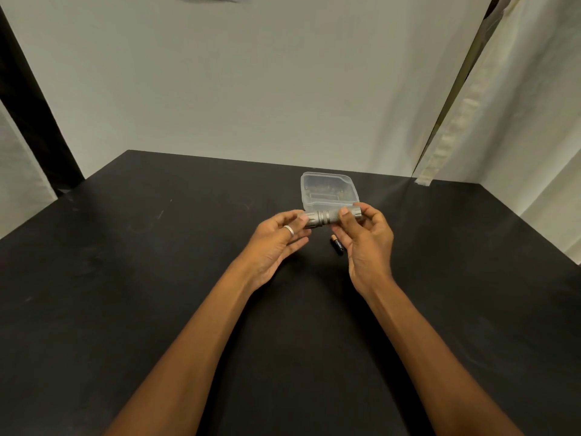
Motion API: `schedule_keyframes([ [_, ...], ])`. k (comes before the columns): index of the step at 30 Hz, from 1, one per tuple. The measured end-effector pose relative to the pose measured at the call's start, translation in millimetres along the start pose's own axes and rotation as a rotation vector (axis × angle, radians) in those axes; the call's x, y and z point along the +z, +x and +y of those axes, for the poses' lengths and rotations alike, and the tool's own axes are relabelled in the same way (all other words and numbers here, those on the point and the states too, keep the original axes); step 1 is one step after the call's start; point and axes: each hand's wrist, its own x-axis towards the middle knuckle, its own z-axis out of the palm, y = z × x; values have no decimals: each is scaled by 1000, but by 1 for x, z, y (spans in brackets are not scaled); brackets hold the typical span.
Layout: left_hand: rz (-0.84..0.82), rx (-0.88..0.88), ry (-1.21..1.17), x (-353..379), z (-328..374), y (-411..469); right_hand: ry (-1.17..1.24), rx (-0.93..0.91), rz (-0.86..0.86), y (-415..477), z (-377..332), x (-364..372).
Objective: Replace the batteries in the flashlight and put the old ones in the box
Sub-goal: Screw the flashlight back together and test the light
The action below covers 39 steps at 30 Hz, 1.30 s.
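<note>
A grey metal flashlight (327, 217) is held level above the black table (157, 278), between both hands. My left hand (276, 243) pinches its wider left end with thumb and fingertips. My right hand (366, 243) grips its right end, thumb on top. A black battery with a copper tip (337, 244) lies on the table just below the flashlight, beside my right palm. Behind the flashlight stands a clear plastic box (327, 190), open at the top, with several batteries dimly showing inside.
White sheets hang as walls at the back and on both sides of the table. A dark post (34, 114) leans at the back left. A taped seam (440, 146) runs down the right corner.
</note>
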Motion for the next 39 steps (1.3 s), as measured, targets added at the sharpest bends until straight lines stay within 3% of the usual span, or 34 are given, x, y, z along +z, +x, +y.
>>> schedule_keyframes([
  [11, 55, 104, -126, -7, 0, 5, -263, -81, -145, -13, 3, 7],
  [13, 88, 155, -4, -8, 0, 3, -341, -103, -145, -13, 0, 9],
  [18, 160, 489, 666, -20, 3, -4, -503, -198, -107, -11, -6, 23],
  [22, 75, 629, 783, -13, -2, -9, -559, -225, -145, -11, -6, 42],
  [26, 220, 717, 892, -14, -2, -7, -609, -253, -169, -8, -5, 63],
  [31, 431, 666, 958, -25, 7, 1, -662, -281, -245, 0, 5, 89],
  [35, 510, 604, 945, -39, 23, 24, -966, -257, -355, 25, 22, 116],
  [39, 540, 554, 1016, -62, 41, 60, -1072, -209, -424, 61, 40, 147],
])
